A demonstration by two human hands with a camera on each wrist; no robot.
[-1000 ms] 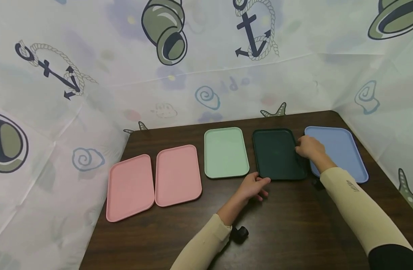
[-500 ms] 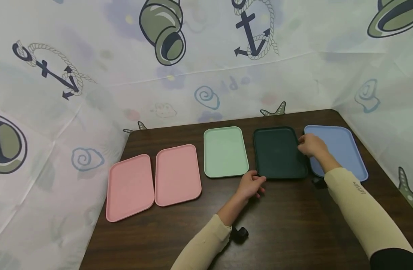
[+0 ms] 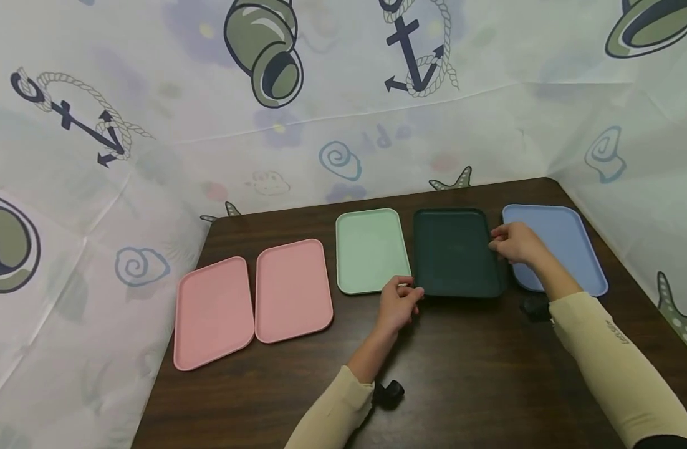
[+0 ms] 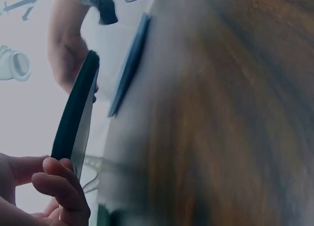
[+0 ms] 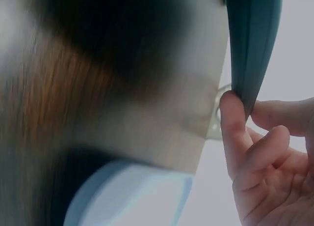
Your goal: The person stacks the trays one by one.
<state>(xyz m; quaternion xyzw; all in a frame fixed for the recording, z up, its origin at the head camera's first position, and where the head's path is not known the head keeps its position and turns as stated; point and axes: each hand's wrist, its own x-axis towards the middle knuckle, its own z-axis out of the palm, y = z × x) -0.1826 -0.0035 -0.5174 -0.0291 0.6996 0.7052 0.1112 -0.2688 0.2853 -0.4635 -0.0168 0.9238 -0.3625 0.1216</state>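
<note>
Both hands hold a dark green rectangular tray (image 3: 456,252), raised off the wooden table. My left hand (image 3: 398,304) pinches its near left corner between thumb and fingers. At the right edge, my right hand (image 3: 517,243) pinches the rim. The left wrist view shows the tray (image 4: 76,113) edge-on above the tabletop, thumb and fingers of the left hand (image 4: 49,191) on its end. From the right wrist, the tray's side (image 5: 252,39) runs down into the grip of the right hand (image 5: 270,162).
A light green tray (image 3: 371,249) lies left of the dark one, with two pink trays (image 3: 293,290) farther left. A blue tray (image 3: 568,240) lies at the right, partly under the right forearm. Behind the table (image 3: 467,374) hangs a printed white cloth (image 3: 343,68).
The dark green tray has risen off the table and shifted slightly left. My left hand has moved left and up, its fingers now closed on the tray's corner; the right hand stays on its edge.
</note>
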